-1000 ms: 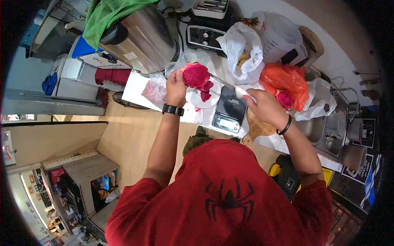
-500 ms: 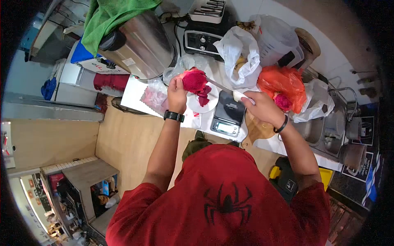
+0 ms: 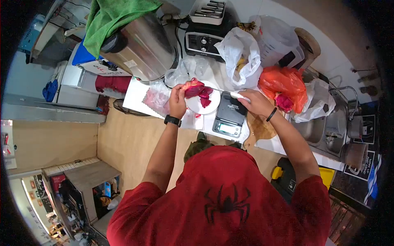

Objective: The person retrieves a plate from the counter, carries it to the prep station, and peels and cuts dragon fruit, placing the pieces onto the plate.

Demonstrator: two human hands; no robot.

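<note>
My left hand (image 3: 177,100) holds a piece of red-fleshed fruit (image 3: 193,90) over the left part of a white plate (image 3: 208,109). Deep pink fruit pieces (image 3: 205,99) lie on the plate. My right hand (image 3: 255,102) is closed round the white handle of a knife (image 3: 237,95), whose blade points left toward the fruit. Just below the knife sits a black digital scale (image 3: 231,109) with a lit display. A wooden cutting board (image 3: 260,128) lies to its right, under my right forearm.
Behind are a steel container (image 3: 143,45) with a green towel (image 3: 115,20), a black appliance (image 3: 201,43), a white bag (image 3: 240,53) and a clear jug (image 3: 279,39). On the right are an orange bag (image 3: 281,84), cut fruit (image 3: 283,102) and a sink (image 3: 314,131).
My left hand has lowered and tilted the fruit, which now shows less of its round pink face. The knife and my right hand have shifted slightly, with the blade now lying flatter.
</note>
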